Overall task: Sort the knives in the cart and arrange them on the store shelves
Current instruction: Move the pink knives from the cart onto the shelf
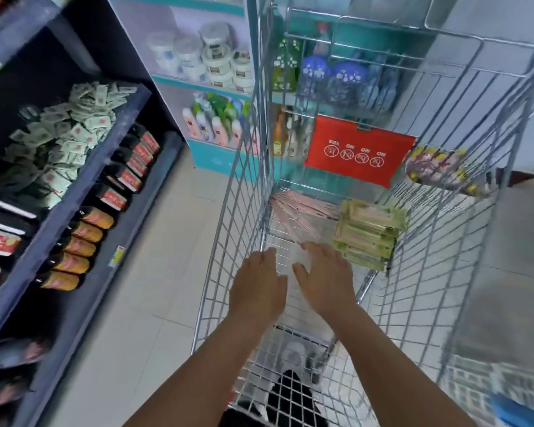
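Clear, glossy plastic is lying under both hands: the left hand [257,286] and right hand [324,280] are reaching into the wire cart [228,192] with fingers straight, grasping nothing, over a pale packet [285,260] too blurred to identify. Pink packs [302,208] and a green stack [367,235], probably the knives, are lying on the cart floor beyond. Judgement: light, slippery wrapping, so taking packs by the long edges seems safest.

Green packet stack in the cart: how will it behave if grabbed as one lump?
The green packet stack is probably loose: its layers sit visibly offset, so it may shear or spill unless clamped from both sides. The wrappers look glossy, so possibly slippery. The packets look thin and flat, likely light.
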Demonstrator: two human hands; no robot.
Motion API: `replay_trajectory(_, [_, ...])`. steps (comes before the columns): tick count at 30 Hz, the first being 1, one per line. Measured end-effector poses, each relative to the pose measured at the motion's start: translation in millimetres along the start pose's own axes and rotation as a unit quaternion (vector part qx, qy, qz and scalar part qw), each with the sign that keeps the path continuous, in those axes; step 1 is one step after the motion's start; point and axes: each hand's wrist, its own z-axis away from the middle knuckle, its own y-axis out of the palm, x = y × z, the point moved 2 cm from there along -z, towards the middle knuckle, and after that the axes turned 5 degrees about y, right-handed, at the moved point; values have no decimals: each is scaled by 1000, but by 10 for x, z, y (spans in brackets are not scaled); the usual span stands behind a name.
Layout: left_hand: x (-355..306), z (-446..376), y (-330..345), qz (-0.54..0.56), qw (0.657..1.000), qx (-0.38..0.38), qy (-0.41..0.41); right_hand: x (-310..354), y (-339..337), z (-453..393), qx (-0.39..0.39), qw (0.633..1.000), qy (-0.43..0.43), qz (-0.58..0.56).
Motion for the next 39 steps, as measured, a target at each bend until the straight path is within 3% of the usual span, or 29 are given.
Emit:
replay_trajectory(11, [24, -1344, 728, 13, 998, 53, -21, -458, 347, -1260, -5, 999, 50, -4])
replay_trajectory(27, [350, -2580, 1873, -82, 990, 108, 46, -967, 1255, -2865, 18, 993, 53, 104])
replay_trajectory(32, [407, -2737, 2008, -77, 987, 132, 43, -1042, 1364, -2997, 7, 991, 45, 126])
replay_trajectory(39, [505, -2585, 2043, -34, 995, 93, 14, -1005, 1420, -2819, 3, 988, 68, 135])
